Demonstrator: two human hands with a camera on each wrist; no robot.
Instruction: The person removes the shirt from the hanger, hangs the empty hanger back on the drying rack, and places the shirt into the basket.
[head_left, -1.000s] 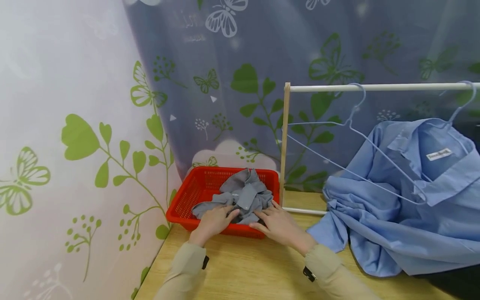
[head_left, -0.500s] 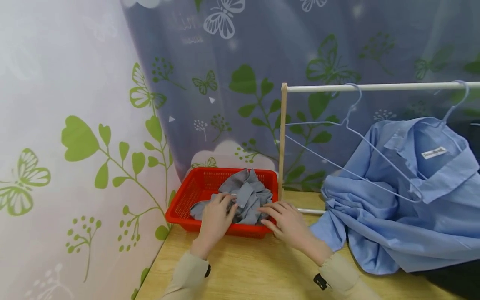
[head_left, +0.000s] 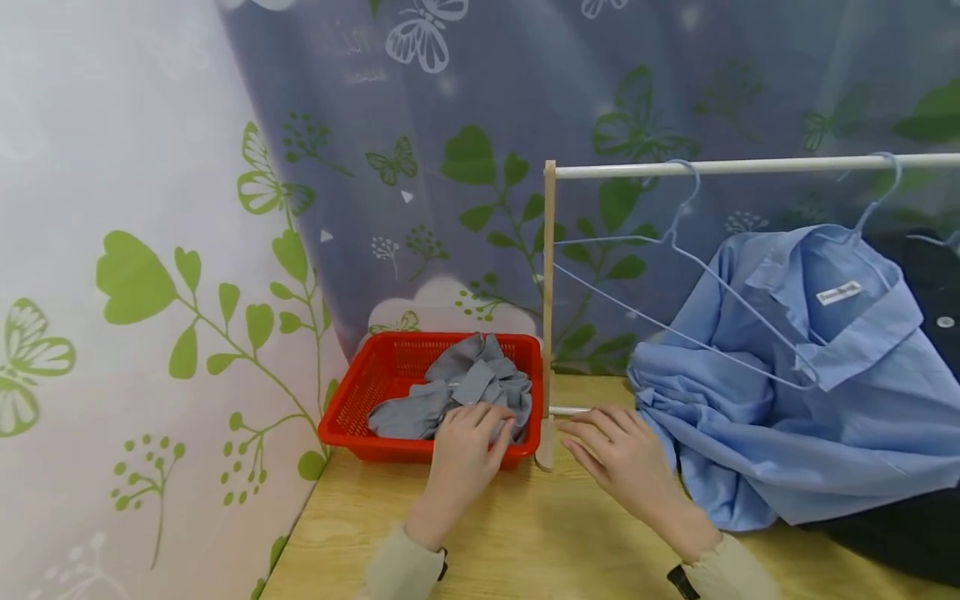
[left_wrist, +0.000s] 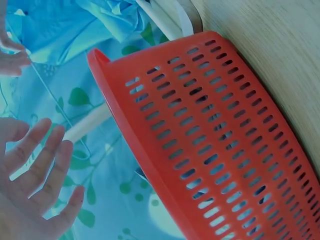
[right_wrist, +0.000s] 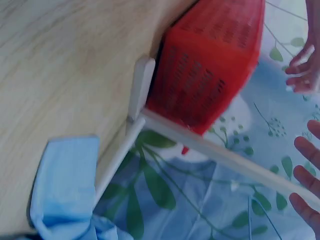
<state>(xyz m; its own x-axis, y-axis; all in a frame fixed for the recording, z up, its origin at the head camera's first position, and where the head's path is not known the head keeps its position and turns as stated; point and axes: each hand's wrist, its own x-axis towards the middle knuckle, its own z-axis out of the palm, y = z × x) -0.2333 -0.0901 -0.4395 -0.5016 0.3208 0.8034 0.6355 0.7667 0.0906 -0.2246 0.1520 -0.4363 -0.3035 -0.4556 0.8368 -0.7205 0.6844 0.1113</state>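
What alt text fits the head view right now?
The left hand, empty, is above the near side of a red basket of crumpled grey clothing; the right hand, also empty, is between the basket and a blue shirt. The shirt and a bare blue hanger hang on a rack on a wooden table.

The wood-grained bench carries a red perforated basket near its left edge and — just beside it — the wooden foot of a clothes rack. A blue shirt droops low at right; whether it touches the wood is unclear.
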